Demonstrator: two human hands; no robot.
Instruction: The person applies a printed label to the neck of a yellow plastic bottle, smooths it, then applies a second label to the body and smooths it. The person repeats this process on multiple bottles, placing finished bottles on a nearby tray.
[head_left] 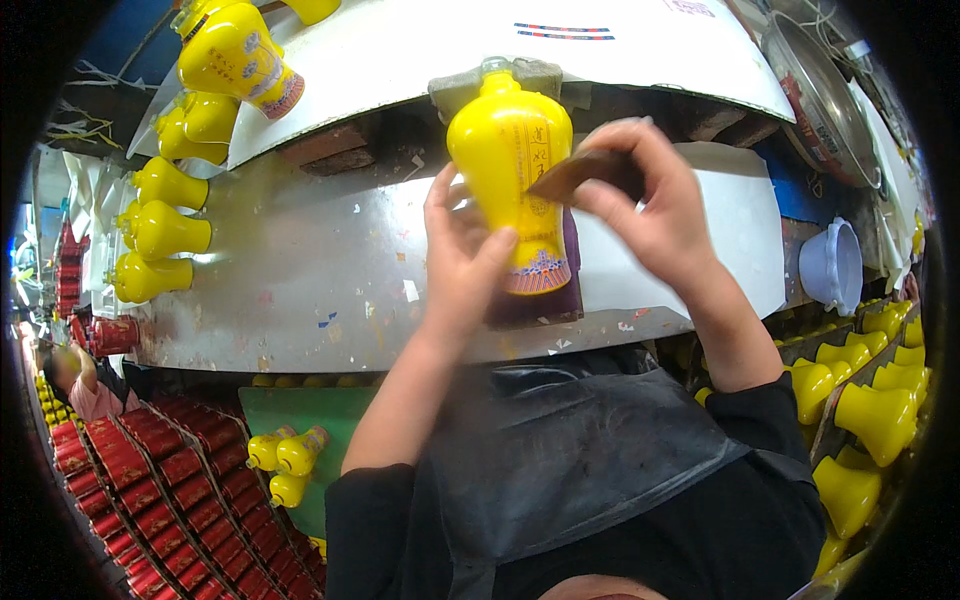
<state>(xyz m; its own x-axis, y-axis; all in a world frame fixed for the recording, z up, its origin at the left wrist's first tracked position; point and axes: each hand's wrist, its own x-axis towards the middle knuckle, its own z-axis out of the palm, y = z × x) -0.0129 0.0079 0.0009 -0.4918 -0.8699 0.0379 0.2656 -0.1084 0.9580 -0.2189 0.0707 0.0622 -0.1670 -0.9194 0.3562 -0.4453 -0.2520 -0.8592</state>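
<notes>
A glossy yellow bottle [492,140] lies with its neck away from me. It bears a printed panel and a blue and red patterned band at its base. My left hand [462,250] grips its lower left side, thumb on the front. In my right hand [648,185] is a flat brown scraper [592,172], pinched between thumb and fingers, with its pointed corner at the printed panel. The bottle's neck rests at a grey padded support [455,92], and a dark purple cloth [565,300] shows beneath its base.
A metal worktable [270,280] carries several yellow bottles [170,228] at left. Decal strips [562,32] lie on a white sheet [400,45]. A pale bucket [832,268] and racked yellow bottles [880,420] stand right. Stacked red boxes [180,490] and another person [95,385] are at left.
</notes>
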